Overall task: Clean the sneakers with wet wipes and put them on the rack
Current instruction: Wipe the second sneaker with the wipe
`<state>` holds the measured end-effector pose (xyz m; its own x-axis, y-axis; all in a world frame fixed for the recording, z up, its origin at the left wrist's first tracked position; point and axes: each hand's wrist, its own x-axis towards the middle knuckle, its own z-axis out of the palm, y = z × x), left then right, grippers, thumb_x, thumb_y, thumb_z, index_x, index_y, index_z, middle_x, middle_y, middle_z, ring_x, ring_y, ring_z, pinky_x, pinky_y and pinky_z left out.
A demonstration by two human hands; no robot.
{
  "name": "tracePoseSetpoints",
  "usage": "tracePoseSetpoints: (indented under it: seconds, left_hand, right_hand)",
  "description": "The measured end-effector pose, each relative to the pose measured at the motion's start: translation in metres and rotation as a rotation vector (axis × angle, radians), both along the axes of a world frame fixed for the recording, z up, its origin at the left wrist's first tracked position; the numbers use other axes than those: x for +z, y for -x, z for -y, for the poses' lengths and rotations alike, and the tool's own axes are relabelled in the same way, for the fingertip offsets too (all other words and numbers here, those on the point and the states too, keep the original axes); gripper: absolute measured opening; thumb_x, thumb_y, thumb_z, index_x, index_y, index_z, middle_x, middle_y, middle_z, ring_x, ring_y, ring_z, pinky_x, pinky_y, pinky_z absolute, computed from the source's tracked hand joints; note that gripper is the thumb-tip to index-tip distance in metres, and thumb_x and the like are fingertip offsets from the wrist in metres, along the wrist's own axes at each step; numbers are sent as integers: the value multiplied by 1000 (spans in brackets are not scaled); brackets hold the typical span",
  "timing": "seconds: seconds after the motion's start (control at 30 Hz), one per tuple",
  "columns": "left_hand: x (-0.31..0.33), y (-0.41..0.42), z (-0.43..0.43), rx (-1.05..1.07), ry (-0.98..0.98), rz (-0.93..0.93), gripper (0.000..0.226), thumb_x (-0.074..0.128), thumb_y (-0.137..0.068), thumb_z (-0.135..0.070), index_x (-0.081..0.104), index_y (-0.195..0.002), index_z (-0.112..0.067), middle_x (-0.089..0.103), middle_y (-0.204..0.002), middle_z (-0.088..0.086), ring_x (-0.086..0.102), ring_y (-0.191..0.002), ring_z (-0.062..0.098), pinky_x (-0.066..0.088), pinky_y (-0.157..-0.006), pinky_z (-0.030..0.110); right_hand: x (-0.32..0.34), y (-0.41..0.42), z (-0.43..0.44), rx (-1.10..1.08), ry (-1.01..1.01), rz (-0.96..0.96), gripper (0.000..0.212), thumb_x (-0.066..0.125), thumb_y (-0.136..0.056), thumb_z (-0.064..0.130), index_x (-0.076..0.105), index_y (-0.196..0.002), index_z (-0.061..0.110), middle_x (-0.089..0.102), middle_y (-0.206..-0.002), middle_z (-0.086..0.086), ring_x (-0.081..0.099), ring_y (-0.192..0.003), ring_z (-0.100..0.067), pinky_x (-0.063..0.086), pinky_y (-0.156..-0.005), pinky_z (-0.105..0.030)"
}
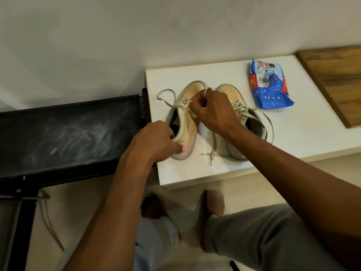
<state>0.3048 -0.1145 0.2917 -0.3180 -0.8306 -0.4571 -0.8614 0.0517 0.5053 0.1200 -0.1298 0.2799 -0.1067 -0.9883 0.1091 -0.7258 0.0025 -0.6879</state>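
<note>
Left hand (156,141) grips heel of left sneaker (187,124) near table (293,133) left edge. Right hand (213,110) curled, pinching its laces (182,103); wipes pack (269,87) toward back edge.

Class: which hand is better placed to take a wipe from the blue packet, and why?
Right, probably. The right hand lies nearer the blue packet, on that side; the left hand grips the sneaker by its heel.
</note>
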Motion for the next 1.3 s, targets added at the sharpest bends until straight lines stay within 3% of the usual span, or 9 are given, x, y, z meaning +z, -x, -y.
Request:
tracePoseSetpoints:
  seconds: [0.17,0.27,0.37,0.53,0.7,0.77,0.93,1.13,1.3]
  left_hand:
    - [-2,2,1,3,15,31,24,80,-78,-41,68,-79,-20,65,-71,-4,63,-64,11,41,-54,24]
    - [-4,5,-1,-7,40,43,28,79,-78,-44,71,-89,-19,67,-78,-4,66,-69,12,53,-62,28]
    - [-5,7,-2,-14,57,60,31,78,-79,-45,72,-92,-18,67,-78,-4,66,-69,12,53,-63,27]
    - [-6,6,-1,10,40,55,28,79,-79,-43,70,-87,-18,66,-75,-3,66,-67,13,46,-56,26]
    - [-8,12,-4,-10,113,103,31,76,-79,-48,72,-90,-19,66,-75,-5,64,-66,12,47,-57,25]
    - [-9,14,-5,-17,132,122,32,76,-79,-49,72,-93,-20,66,-76,-5,63,-66,11,46,-57,25]
    - [-9,13,-3,-5,120,123,31,76,-79,-48,71,-89,-19,65,-74,-5,63,-66,12,43,-55,24]
    - [-11,16,-5,-26,150,137,34,75,-80,-50,71,-95,-20,64,-77,-6,61,-66,11,42,-55,23]
    - [-10,16,-3,-19,134,139,34,75,-79,-51,70,-90,-19,64,-75,-5,62,-65,12,43,-56,25]
  right_hand:
    - [3,-1,-9,234,-90,78,11,65,-90,21,70,-83,15,69,-72,1,63,-67,-13,52,-66,-31]
    - [1,2,-4,140,-46,-2,13,63,-90,23,69,-85,14,70,-74,2,65,-67,-15,56,-67,-37]
    - [-1,6,1,27,-23,-84,14,61,-90,28,69,-85,18,68,-73,6,63,-65,-10,57,-67,-38]
    - [6,2,-5,256,-173,73,15,65,-87,20,69,-75,12,68,-67,0,59,-59,-6,52,-62,-31]
    - [-2,11,5,13,-86,-111,14,62,-88,26,68,-79,17,67,-70,4,62,-65,-12,55,-64,-35]
    - [-2,13,5,-25,-90,-100,14,62,-88,25,69,-79,17,67,-70,3,63,-65,-13,55,-64,-33]
    - [5,6,-6,253,-190,14,21,64,-87,17,65,-67,11,61,-59,5,52,-52,-4,46,-57,-24]
    - [-9,11,6,-48,-82,-147,19,58,-90,25,69,-83,12,68,-72,-1,63,-65,-16,54,-62,-34]
    - [5,9,-4,230,-239,37,20,63,-89,19,66,-70,13,61,-59,8,55,-54,-2,47,-56,-24]
